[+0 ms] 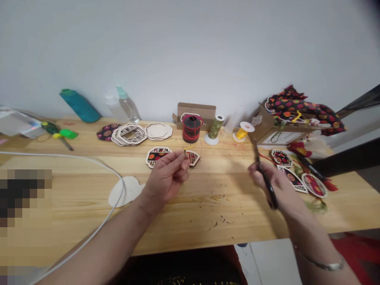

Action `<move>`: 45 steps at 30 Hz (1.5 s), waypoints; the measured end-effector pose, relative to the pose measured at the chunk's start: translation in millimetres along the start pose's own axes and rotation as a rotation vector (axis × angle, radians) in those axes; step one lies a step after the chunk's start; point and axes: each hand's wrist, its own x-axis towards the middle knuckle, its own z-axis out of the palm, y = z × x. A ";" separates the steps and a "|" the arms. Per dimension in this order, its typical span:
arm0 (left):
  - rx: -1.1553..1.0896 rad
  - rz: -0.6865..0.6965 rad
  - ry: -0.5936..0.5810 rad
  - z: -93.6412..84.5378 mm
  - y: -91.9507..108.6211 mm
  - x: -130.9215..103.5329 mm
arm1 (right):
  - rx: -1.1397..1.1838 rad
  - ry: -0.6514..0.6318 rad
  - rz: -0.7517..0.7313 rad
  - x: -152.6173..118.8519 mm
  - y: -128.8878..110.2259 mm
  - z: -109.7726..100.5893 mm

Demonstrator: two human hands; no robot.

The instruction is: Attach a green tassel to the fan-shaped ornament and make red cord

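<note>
My left hand (170,170) is closed in a pinch above the middle of the table. A short yellow cord (189,148) sticks up from between its thumb and finger; the rest is hidden by the fingers. Just behind it lie two fabric-backed lattice pieces, a left one (154,156) and a right one (194,158), the latter partly covered by the hand. My right hand (282,184) grips a pair of dark scissors (268,186), its blades pointing up and away from me, slightly blurred. The scissors are well apart from the cord.
Along the wall stand a red-and-black cord spool (191,130), a green spool (216,128) and a yellow spool (242,132). A cardboard box (267,132) with patterned fabric is at right, finished-looking ornaments (314,185) before it. A white cable (115,172) crosses the left side.
</note>
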 end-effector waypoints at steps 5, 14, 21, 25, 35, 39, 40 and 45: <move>-0.017 0.015 -0.014 1.5 1.9 -1.2 | 0.832 -0.729 0.103 -31.8 -23.5 61.8; 0.007 0.011 -0.054 1.9 0.1 -4.2 | 1.181 -0.945 0.320 -22.0 -26.4 91.7; 0.075 -0.047 -0.112 1.4 -4.7 -7.0 | 1.361 -0.746 0.462 5.3 -26.5 87.1; 0.096 -0.077 -0.123 2.2 -4.9 -6.7 | 1.367 -0.629 0.426 12.5 -20.6 69.4; 0.152 -0.055 -0.050 -0.7 -6.9 -2.2 | 1.153 -0.495 0.274 9.7 -20.8 62.5; 0.137 -0.048 -0.041 -0.5 -6.4 -1.1 | 1.141 -0.519 0.291 6.7 -18.5 61.9; 0.131 -0.045 -0.041 -0.3 -6.4 -1.1 | 1.145 -0.516 0.294 5.8 -18.3 61.5; 0.111 -0.043 -0.040 -0.1 -7.3 -1.7 | 1.130 -0.509 0.267 1.1 -18.0 60.4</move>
